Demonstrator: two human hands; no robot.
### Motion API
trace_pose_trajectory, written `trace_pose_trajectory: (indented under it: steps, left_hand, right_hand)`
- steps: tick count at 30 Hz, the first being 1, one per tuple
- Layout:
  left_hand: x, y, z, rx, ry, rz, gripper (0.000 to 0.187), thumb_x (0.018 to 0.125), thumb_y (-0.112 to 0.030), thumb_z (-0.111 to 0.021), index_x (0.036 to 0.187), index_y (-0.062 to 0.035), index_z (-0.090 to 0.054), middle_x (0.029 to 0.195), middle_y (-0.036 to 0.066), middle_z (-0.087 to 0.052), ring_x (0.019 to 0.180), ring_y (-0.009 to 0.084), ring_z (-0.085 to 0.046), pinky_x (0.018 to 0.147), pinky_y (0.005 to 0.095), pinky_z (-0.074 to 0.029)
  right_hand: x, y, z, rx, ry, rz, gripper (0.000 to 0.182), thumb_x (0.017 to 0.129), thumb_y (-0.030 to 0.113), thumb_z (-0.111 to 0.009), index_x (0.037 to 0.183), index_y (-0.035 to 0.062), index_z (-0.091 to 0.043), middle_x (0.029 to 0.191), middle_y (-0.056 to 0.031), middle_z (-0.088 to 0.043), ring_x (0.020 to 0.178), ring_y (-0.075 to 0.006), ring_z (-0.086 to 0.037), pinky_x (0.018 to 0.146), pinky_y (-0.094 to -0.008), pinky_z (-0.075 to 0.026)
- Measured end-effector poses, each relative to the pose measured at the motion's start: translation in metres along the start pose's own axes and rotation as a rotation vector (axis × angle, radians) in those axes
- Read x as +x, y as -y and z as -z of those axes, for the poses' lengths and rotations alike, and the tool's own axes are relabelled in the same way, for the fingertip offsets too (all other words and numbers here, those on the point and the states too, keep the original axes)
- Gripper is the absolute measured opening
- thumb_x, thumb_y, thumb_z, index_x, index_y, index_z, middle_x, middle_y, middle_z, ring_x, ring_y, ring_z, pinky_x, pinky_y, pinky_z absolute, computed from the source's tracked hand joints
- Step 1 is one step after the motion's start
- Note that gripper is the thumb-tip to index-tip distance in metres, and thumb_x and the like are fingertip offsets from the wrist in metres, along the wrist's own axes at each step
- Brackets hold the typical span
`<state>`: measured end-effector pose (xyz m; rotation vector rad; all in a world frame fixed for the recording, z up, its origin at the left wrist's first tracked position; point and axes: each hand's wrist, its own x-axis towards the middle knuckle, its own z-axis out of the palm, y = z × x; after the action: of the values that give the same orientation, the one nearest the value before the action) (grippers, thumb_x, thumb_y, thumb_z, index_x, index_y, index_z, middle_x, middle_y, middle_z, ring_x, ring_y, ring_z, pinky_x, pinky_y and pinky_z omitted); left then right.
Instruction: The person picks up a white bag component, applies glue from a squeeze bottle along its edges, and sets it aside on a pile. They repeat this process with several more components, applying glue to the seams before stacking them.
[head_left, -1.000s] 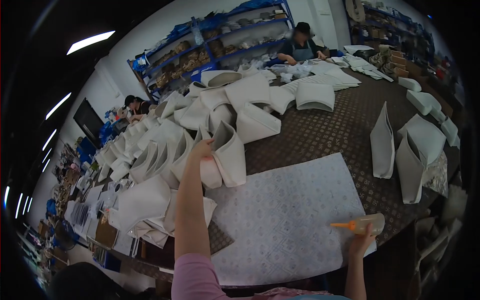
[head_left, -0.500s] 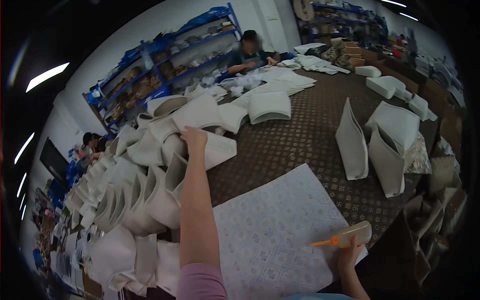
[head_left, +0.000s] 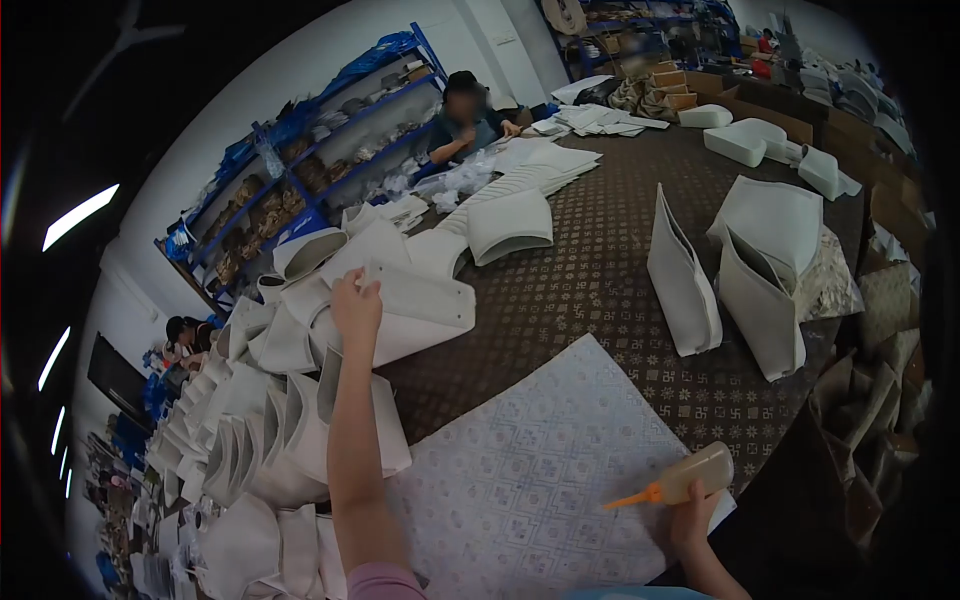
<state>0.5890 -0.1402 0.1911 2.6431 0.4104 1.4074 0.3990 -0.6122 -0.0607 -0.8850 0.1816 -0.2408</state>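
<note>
My right hand (head_left: 693, 522) is wrapped round a squeeze bottle (head_left: 700, 472) with a long orange nozzle that points left. Pale yellowish contents show through the bottle's wall. Out at the pile on the left, my left hand (head_left: 357, 305) has its fingers closed at the near end of a white padded panel (head_left: 425, 300). Small dark holes show near the panel's right end. Under my right hand lies a pale patterned sheet (head_left: 540, 460) on the table. Curved white padded pieces (head_left: 255, 440) stand in a row beside my left forearm.
More white padded pieces (head_left: 510, 222) lie across the brown patterned table (head_left: 600, 270). Folded white pieces (head_left: 765, 300) stand on the right. A co-worker (head_left: 465, 125) sits at the far side, near blue shelves (head_left: 365, 105). Brown cartons (head_left: 770, 115) line the right edge.
My left hand has shifted slightly left, and more of the white panel now shows. The whole view has turned a little. My right hand still holds the bottle over the sheet.
</note>
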Motion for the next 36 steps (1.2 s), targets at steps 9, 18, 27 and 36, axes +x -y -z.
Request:
trace_pose_trajectory:
  steps: [9,18,27,36]
  left_hand:
    - [0.092,-0.061,0.029,0.000,-0.175,-0.021,0.049,0.081,-0.017,-0.067,0.121,-0.0024,-0.044,0.107,0.017,-0.052,0.092,0.0362,-0.058,0.079,0.0425,-0.049]
    - [0.021,0.144,0.085,0.423,0.591,0.303,0.033,0.082,-0.028,-0.058,0.097,0.0008,-0.066,0.101,0.020,-0.064,0.099,0.0327,-0.061,0.083,0.0440,-0.049]
    - [-0.090,0.205,0.081,0.194,0.595,0.461,0.021,0.072,-0.015,-0.058,0.082,0.0020,-0.067,0.082,0.021,-0.066,0.072,0.0308,-0.067,0.066,0.0363,-0.052]
    - [-0.091,0.228,0.080,0.053,0.468,0.520,0.045,0.085,-0.040,-0.052,0.092,0.0015,-0.066,0.095,0.019,-0.065,0.089,0.0338,-0.063,0.078,0.0419,-0.049]
  right_hand:
    - [0.000,0.004,0.000,0.017,0.076,0.000,0.064,0.081,0.040,-0.067,0.124,0.0038,-0.036,0.114,-0.0104,-0.049,0.105,-0.0222,-0.052,0.092,-0.0381,-0.043]
    - [0.004,-0.001,0.006,-0.032,0.077,-0.019,0.062,0.086,0.042,-0.061,0.126,0.0027,-0.036,0.114,-0.0109,-0.049,0.106,-0.0211,-0.051,0.093,-0.0376,-0.042]
    - [0.009,-0.008,0.013,-0.012,0.033,-0.007,0.059,0.090,0.039,-0.057,0.130,0.0031,-0.033,0.119,-0.0109,-0.046,0.110,-0.0202,-0.047,0.097,-0.0361,-0.038]
    - [0.003,-0.009,-0.008,-0.185,-0.017,0.027,0.065,0.090,0.045,-0.053,0.130,-0.0015,-0.031,0.119,-0.0147,-0.047,0.112,-0.0242,-0.047,0.096,-0.0370,-0.039]
